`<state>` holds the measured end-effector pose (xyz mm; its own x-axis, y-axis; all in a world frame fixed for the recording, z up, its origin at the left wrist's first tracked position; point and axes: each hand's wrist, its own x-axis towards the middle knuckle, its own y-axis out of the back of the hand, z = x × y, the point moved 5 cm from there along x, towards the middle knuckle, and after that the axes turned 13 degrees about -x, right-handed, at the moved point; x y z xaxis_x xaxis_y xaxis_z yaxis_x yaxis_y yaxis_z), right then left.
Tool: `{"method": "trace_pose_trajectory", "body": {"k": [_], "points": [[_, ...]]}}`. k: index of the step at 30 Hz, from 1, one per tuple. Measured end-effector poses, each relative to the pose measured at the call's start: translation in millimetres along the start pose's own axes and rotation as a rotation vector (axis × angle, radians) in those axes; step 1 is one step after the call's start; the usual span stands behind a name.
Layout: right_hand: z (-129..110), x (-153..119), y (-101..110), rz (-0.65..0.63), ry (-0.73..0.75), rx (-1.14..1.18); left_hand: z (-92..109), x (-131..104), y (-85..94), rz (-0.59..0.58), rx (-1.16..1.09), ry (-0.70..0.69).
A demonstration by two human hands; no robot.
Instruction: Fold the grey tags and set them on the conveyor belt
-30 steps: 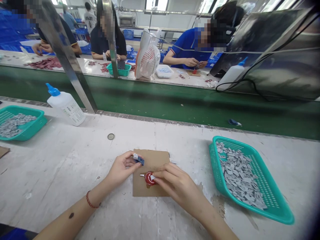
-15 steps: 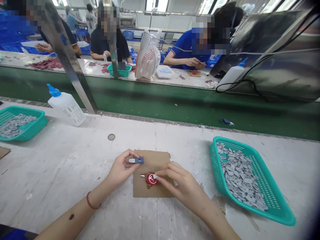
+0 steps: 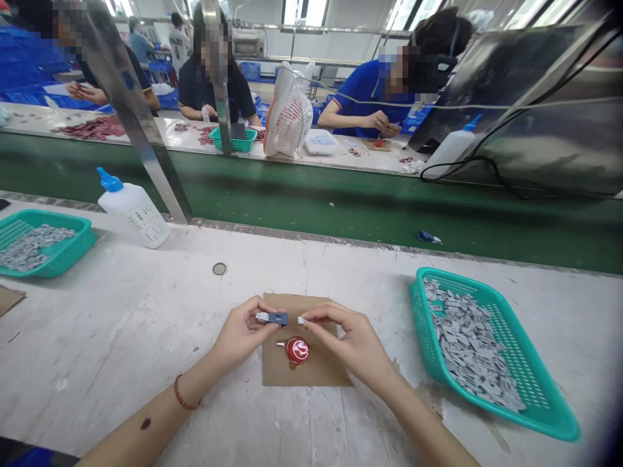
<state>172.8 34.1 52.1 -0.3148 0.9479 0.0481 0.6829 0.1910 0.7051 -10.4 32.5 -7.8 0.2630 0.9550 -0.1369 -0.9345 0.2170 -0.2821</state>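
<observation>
My left hand (image 3: 246, 329) pinches a small dark blue and white plastic piece (image 3: 276, 318) by its white end, above the far left part of a square of brown cardboard (image 3: 316, 376). Thumb and forefinger of my right hand (image 3: 343, 331) are closed on a small light grey piece (image 3: 301, 320). A narrow gap separates the two pieces. Just below them on the cardboard lies a round dab of glossy red stuff (image 3: 298, 350), with a small metal-looking tip at its left side and a brownish stain under it.
Green baskets of small grey pieces stand at right (image 3: 545, 395) and left (image 3: 73, 256). A white bottle with a blue nozzle (image 3: 139, 214) and a bottle cap (image 3: 219, 268) are on the table. Beyond, a green conveyor belt (image 3: 292, 194) carries a dark blue piece (image 3: 427, 237); co-workers sit across.
My right hand has lifted the grey piece from the red dab up toward the blue piece in my left hand. The dark blue piece on the belt has shifted left.
</observation>
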Motion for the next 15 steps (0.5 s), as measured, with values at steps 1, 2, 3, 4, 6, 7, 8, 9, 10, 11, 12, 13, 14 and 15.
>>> {"method": "trace_pose_trajectory", "body": {"k": [1,2,3,4,6,7,8,9,10,11,12,13,14,15], "points": [[-3,4,-3,-0.002,0.008,0.007,0,0,0.1,-0.005,0.001,-0.002],[-7,7,-6,-0.008,0.022,0.012,-1,0,0.3,-0.007,0.004,-0.002],[-11,11,-9,-0.018,0.038,0.017,-2,1,0.7,-0.007,0.011,-0.003],[-15,13,-12,-0.031,0.053,0.024,-3,1,1.0,-0.006,0.020,-0.005],[-19,17,-16,-0.061,0.071,0.040,-4,2,1.5,-0.002,0.030,-0.008],[-20,18,-18,-0.070,0.075,0.044,-4,2,1.6,0.000,0.030,-0.007],[-21,18,-19,-0.076,0.077,0.044,-4,2,1.5,0.001,0.029,-0.005],[-20,19,-20,-0.080,0.079,0.041,-4,2,1.4,0.000,0.028,-0.003],[-20,19,-21,-0.080,0.080,0.037,-4,2,1.1,-0.002,0.028,-0.001],[-19,19,-21,-0.080,0.083,0.033,-4,2,0.8,-0.003,0.029,0.000],[-18,18,-22,-0.080,0.084,0.030,-3,2,0.6,-0.003,0.031,0.001],[-17,18,-22,-0.082,0.083,0.029,-3,2,0.6,0.000,0.034,0.001],[-16,18,-23,-0.085,0.080,0.029,-3,2,0.5,0.003,0.037,0.003],[-16,18,-23,-0.089,0.078,0.029,-2,2,0.5,0.008,0.039,0.004]]}}
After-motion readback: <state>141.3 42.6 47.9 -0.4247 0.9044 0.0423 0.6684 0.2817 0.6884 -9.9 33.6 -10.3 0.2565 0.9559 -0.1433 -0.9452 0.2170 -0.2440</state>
